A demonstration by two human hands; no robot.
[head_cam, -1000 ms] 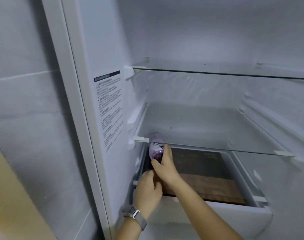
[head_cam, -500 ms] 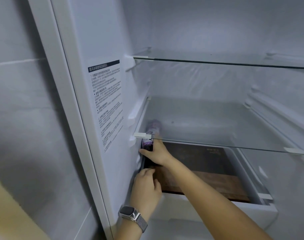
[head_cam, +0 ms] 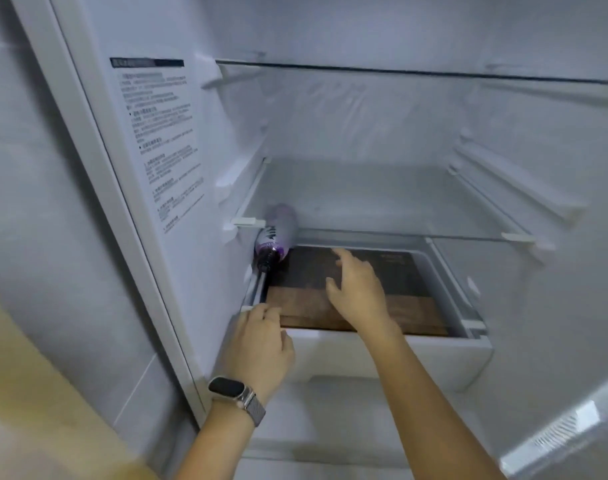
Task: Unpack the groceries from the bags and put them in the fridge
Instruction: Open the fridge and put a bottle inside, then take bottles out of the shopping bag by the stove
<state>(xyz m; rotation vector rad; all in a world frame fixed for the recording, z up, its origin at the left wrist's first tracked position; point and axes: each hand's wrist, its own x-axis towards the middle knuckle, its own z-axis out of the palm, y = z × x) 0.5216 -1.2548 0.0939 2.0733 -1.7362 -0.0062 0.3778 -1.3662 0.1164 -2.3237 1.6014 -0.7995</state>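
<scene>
A purple-labelled bottle (head_cam: 278,237) lies on its side at the left end of the space under the lower glass shelf (head_cam: 399,202), its dark cap pointing toward me. My right hand (head_cam: 358,289) hovers just right of it, fingers relaxed and spread, holding nothing, above the brown board (head_cam: 416,306) covering the drawer. My left hand (head_cam: 264,344), with a watch on the wrist, rests on the white drawer's front edge (head_cam: 382,351) at its left corner, fingers curled over the rim.
The fridge interior is white, with an upper glass shelf (head_cam: 416,71) and side rails (head_cam: 513,181) on the right wall. A printed label (head_cam: 160,140) is on the left inner wall. Grey tiled wall (head_cam: 36,202) lies to the left.
My right hand has let go of the bottle and pulled back to the right. The bottle now lies alone under the shelf. My left hand stays at the drawer edge.
</scene>
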